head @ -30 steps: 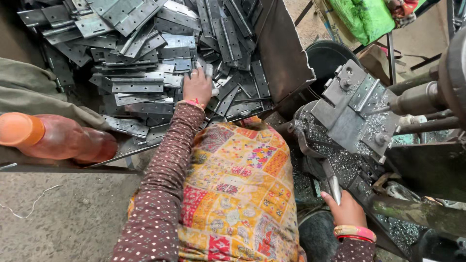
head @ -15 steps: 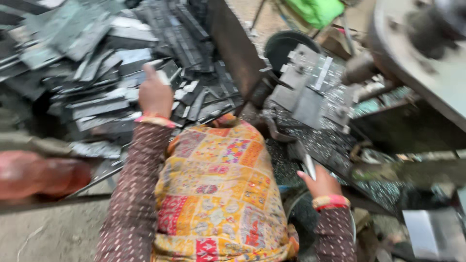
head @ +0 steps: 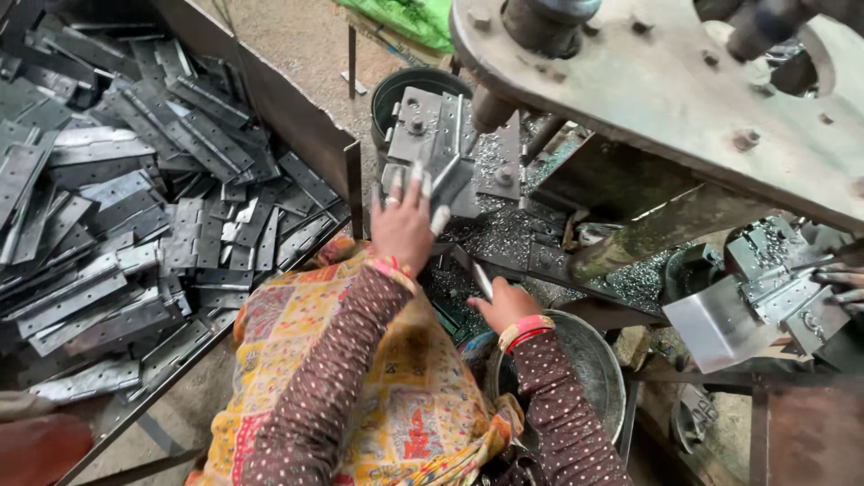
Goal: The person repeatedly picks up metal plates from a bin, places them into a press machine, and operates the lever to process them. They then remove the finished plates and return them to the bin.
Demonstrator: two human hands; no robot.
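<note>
My left hand [head: 403, 223], its fingertips wrapped in white, reaches onto the grey die block [head: 421, 121] of a press and grips a folded metal hinge plate [head: 450, 175] there. My right hand [head: 506, 306] rests lower, beside my patterned lap cloth [head: 396, 396], closed around a thin metal rod [head: 482, 280] that points up toward the die. To my left, a big heap of flat perforated hinge plates [head: 135, 225] fills a metal tray.
The press's heavy rusty head [head: 666, 99] hangs over the die. Metal shavings [head: 504, 236] cover the bed. A steel basin [head: 598, 364] sits under my right wrist and a dark bucket [head: 405, 83] behind the die. Another person's fingers [head: 841, 281] touch hinges at the right edge.
My left hand left the hinge heap and swung right to the die with a hinge plate in it. My right hand kept the rod and shifted slightly. The view turned right.
</note>
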